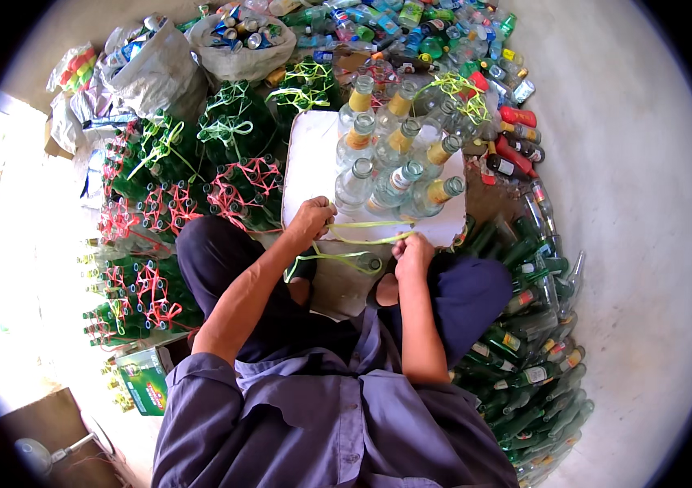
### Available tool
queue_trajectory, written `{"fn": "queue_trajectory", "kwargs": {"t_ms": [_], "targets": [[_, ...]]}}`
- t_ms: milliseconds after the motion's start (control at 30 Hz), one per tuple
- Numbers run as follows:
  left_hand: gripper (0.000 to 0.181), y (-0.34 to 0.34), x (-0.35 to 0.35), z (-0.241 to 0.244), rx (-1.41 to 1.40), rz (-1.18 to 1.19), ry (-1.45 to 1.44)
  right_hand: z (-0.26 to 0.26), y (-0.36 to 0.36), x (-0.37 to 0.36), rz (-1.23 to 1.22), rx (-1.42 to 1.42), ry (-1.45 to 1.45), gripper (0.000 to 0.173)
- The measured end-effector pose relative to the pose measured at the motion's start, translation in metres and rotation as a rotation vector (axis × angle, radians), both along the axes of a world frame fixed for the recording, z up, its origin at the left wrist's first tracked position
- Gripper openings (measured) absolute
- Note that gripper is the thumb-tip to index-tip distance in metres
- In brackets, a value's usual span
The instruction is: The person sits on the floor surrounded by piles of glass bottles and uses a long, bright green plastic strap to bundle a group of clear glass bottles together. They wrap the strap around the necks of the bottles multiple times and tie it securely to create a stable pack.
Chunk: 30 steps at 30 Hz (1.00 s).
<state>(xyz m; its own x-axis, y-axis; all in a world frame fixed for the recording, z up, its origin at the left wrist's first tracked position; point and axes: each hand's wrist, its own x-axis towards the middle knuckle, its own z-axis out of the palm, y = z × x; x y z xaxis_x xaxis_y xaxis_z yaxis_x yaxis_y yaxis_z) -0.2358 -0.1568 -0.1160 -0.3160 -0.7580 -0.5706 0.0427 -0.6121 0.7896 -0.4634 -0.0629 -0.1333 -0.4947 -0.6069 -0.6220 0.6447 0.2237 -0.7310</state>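
Note:
Several clear glass bottles (355, 183) stand upright in a close group on a white board (309, 177) in front of me. A yellow-green plastic strap (370, 225) runs across the near side of the group. My left hand (315, 216), at the board's near left part, has its fingers closed on the strap. My right hand (413, 249) pinches the strap at the board's near edge. A slack length hangs between my knees, beside another bottle's mouth (370, 262) below the board. The far side of the group hides whatever part of the strap lies there.
Green bottles tied with red and yellow-green strap (166, 204) stand at the left. Loose glass bottles (529, 375) lie heaped at the right. Plastic bottles (431, 27) and a sack of cans (242, 55) are at the back. A green carton (143, 381) sits at lower left.

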Motion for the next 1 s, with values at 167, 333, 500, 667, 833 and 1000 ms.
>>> {"fn": "queue_trajectory", "kwargs": {"t_ms": [167,333,500,667,833,1000], "targets": [[0.009,0.000,-0.002,0.002,0.005,-0.018,-0.008,-0.010,-0.028,-0.018,0.078,0.065,0.051,0.011],[0.008,0.002,0.002,0.005,-0.009,-0.011,-0.043,-0.013,-0.012,-0.011,-0.034,0.104,0.017,0.011],[0.007,-0.001,0.001,-0.003,-0.004,-0.016,-0.047,-0.016,-0.031,-0.026,0.071,0.012,0.040,0.012],[0.007,0.000,0.002,-0.002,0.003,-0.013,-0.052,-0.018,-0.023,-0.015,0.008,0.021,-0.010,0.012],[0.005,0.000,0.002,-0.004,-0.005,-0.009,-0.054,-0.015,-0.035,-0.021,0.085,0.044,0.097,0.012],[0.005,0.003,-0.001,-0.005,-0.039,-0.013,-0.084,-0.019,-0.035,-0.026,0.077,0.055,0.077,0.013]]}}
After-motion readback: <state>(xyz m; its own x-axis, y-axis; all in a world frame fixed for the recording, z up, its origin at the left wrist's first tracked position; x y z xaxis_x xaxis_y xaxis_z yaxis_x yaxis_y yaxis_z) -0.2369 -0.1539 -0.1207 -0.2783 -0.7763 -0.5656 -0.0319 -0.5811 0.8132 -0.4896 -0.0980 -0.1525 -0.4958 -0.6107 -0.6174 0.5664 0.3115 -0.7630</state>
